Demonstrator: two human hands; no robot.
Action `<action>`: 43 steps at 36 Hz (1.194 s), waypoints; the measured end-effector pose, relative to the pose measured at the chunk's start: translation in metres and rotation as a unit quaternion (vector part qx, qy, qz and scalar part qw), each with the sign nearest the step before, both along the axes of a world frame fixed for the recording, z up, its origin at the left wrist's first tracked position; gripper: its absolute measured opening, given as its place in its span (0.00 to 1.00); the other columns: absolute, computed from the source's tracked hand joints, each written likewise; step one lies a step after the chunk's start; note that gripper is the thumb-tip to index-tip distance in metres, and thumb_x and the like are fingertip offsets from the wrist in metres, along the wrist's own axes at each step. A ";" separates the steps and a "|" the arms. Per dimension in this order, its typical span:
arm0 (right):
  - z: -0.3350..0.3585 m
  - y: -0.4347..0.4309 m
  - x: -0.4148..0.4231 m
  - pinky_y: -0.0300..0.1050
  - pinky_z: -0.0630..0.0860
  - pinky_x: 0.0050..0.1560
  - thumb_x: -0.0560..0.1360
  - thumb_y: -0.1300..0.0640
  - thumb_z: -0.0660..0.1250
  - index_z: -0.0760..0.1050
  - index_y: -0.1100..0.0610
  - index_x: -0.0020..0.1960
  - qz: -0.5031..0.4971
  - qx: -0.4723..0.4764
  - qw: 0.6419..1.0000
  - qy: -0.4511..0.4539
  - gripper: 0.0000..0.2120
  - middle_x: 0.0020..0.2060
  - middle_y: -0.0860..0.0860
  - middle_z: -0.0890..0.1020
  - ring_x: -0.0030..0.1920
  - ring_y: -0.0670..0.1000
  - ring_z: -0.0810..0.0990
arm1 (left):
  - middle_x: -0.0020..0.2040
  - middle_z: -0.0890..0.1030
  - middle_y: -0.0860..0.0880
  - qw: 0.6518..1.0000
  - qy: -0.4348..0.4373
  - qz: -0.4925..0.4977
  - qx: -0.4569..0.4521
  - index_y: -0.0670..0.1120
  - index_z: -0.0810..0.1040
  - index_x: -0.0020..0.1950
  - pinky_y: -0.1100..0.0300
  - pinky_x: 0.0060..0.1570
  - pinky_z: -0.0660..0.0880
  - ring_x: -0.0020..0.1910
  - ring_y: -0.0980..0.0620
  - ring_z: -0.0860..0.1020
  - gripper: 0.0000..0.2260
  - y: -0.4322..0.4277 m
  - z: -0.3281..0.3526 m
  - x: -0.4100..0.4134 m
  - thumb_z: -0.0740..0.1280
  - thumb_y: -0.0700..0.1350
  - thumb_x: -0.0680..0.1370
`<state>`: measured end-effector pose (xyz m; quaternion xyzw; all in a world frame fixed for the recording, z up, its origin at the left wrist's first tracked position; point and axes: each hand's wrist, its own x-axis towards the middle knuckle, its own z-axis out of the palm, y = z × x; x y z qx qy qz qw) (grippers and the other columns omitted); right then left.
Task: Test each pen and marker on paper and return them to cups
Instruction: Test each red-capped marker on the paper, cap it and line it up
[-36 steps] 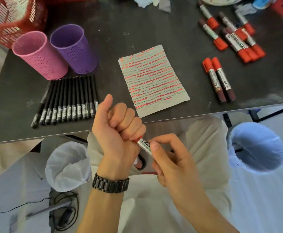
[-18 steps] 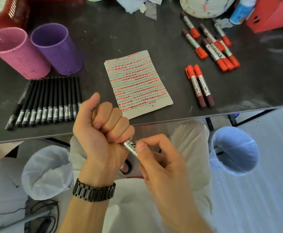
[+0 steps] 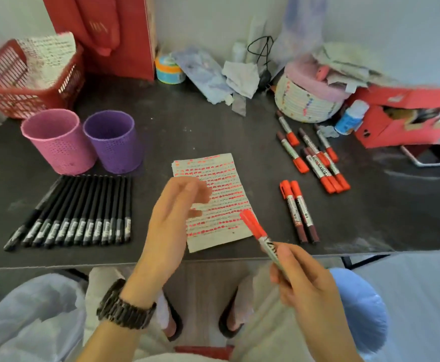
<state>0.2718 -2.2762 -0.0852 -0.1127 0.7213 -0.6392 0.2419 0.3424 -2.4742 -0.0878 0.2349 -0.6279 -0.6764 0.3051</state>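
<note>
Head view. The right hand (image 3: 307, 291) pinched the barrel of a red-capped marker (image 3: 259, 235) between thumb and fingers. It was held near the front edge of the worktop (image 3: 213, 126), with the capped end pointing up and to the left. In the picture the cap overlapped the lower right corner of the paper (image 3: 221, 178); whether it touched the sheet cannot be told.

The left hand (image 3: 172, 218), blurred, was over the left edge of the paper with fingers loosely spread, gripping nothing. A dark wristwatch (image 3: 125, 307) sat on that wrist.

The paper lay flat near the middle of the worktop, covered in rows of short red marks. To its left a row of black pens (image 3: 75, 210) lay side by side, touching one another. Behind them stood a pink cup (image 3: 57, 142) and a purple cup (image 3: 113, 142), upright and just beside each other.

To the right of the paper a pair of red markers (image 3: 298, 210) lay parallel and touching, red caps away from the person. Farther back lay a loose group of red markers (image 3: 313, 155) with caps toward the person.

At the rear of the worktop stood a red basket (image 3: 26, 82) on the left, a white woven basket (image 3: 305, 103) and a red box (image 3: 406, 118) on the right.
</note>
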 end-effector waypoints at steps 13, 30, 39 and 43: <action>-0.024 0.023 -0.140 0.46 0.67 0.52 0.78 0.55 0.69 0.82 0.46 0.57 -0.157 0.284 0.909 0.262 0.10 0.52 0.49 0.77 0.47 0.51 0.75 | 0.73 0.73 0.49 0.835 -0.302 -0.003 -0.459 0.49 0.77 0.69 0.42 0.71 0.68 0.72 0.45 0.72 0.19 -0.029 -0.062 -0.010 0.69 0.52 0.79; -0.044 0.011 -0.153 0.48 0.70 0.51 0.79 0.44 0.66 0.81 0.42 0.58 -0.094 0.378 0.898 0.205 0.10 0.53 0.48 0.83 0.49 0.51 0.76 | 0.77 0.69 0.55 0.830 -0.324 -0.014 -0.453 0.56 0.73 0.73 0.51 0.77 0.53 0.77 0.53 0.64 0.26 -0.031 -0.069 -0.008 0.52 0.63 0.79; -0.041 0.013 -0.153 0.47 0.70 0.49 0.78 0.45 0.67 0.79 0.39 0.51 -0.077 0.368 0.904 0.203 0.03 0.49 0.44 0.83 0.49 0.50 0.78 | 0.77 0.67 0.56 0.832 -0.329 -0.015 -0.446 0.56 0.72 0.74 0.52 0.78 0.49 0.78 0.54 0.62 0.23 -0.031 -0.067 -0.008 0.58 0.61 0.81; -0.040 0.013 -0.151 0.48 0.70 0.49 0.78 0.44 0.67 0.79 0.39 0.51 -0.073 0.369 0.904 0.205 0.03 0.49 0.45 0.83 0.49 0.51 0.78 | 0.79 0.64 0.57 0.831 -0.330 -0.018 -0.447 0.57 0.70 0.75 0.55 0.78 0.45 0.79 0.55 0.59 0.23 -0.031 -0.068 -0.009 0.60 0.60 0.82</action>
